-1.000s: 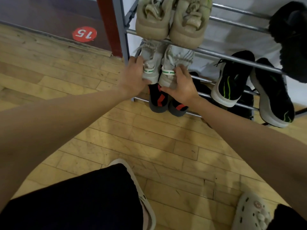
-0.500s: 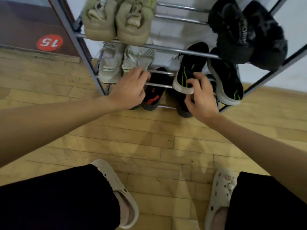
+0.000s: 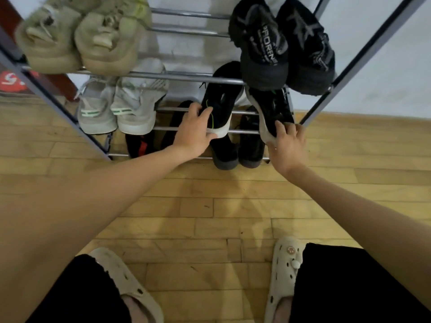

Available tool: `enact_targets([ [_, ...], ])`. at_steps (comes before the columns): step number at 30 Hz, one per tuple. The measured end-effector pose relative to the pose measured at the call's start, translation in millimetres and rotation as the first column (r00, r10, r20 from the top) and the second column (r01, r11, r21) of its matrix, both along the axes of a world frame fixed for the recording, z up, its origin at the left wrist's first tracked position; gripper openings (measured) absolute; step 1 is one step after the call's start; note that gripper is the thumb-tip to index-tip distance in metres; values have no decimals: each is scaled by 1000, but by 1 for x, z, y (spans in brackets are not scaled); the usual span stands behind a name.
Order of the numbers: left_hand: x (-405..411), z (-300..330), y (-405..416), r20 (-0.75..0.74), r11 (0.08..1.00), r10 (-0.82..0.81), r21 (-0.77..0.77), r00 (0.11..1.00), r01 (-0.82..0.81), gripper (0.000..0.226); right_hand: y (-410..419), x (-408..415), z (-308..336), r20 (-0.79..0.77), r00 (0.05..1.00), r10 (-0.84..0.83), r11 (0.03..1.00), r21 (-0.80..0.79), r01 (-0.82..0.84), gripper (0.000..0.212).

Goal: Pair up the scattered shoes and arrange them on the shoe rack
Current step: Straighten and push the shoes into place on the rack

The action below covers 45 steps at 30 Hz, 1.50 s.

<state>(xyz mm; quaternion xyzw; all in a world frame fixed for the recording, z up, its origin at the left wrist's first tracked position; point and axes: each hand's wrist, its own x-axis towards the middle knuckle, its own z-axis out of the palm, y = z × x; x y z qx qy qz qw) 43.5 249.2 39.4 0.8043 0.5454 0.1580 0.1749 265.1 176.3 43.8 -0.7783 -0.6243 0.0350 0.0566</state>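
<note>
On the shoe rack point(image 3: 182, 76), beige sneakers point(image 3: 79, 40) and black shoes point(image 3: 282, 47) fill the top tier; grey sneakers point(image 3: 119, 113) sit left on the middle tier. Our left hand point(image 3: 198, 134) grips the left black-green sneaker point(image 3: 221, 106); our right hand point(image 3: 288, 145) grips its mate point(image 3: 270, 113), both on the middle tier.

black fabric shoe on the rack's top rail, right side point(image 3: 261, 45) : grey printed lettering along its upper, partly legible as "FOREN" (first and last letters unclear) | red round floor sticker at the left edge point(image 3: 9, 81) : white numeral, cut off and blurred, not readable | no other readable text
</note>
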Motion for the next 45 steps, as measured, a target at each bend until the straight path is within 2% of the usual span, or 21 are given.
enact_targets([
  [5,-1,1,10,-34,998,16,-68,999,-18,82,0,6,-8,161,984,78,994,68,-90,44],
  [10,4,14,25,-58,974,32,-223,998,-44,96,7,6,-8,104,989,107,991,69,-114,36],
  [15,8,25,30,-60,953,36,-299,998,-52,77,22,15,0,24,995,99,992,71,-101,38],
  [22,34,23,6,110,978,120,-187,987,-98,57,28,28,3,-98,987,127,991,47,-123,51],
  [25,58,20,-3,170,978,154,-163,973,-127,58,26,31,-1,-83,985,151,986,88,-144,49],
  [29,83,11,-8,168,971,216,-144,962,-193,60,22,36,-6,-97,976,197,974,136,-183,49],
  [35,93,2,-14,215,975,218,-92,952,-203,68,8,34,-22,-145,956,255,938,277,-208,56],
  [37,85,-3,-19,273,987,161,-59,948,-150,72,-5,32,-29,-21,970,243,893,395,-215,55],
  [39,70,-14,-29,322,991,90,62,942,-116,68,-18,26,-45,122,957,264,841,456,-290,44],
  [40,61,-22,-35,318,980,68,156,946,-123,57,-24,23,-55,152,929,336,828,422,-369,38],
  [42,44,-44,-48,268,958,55,258,962,-127,31,-31,18,-77,92,869,486,844,210,-494,28],
  [43,37,-56,-53,243,966,66,226,968,-122,22,-32,15,-87,17,873,487,870,73,-487,27],
  [45,29,-76,-56,205,982,176,31,963,-186,20,-28,13,-107,-143,938,314,931,-146,-334,34],
])
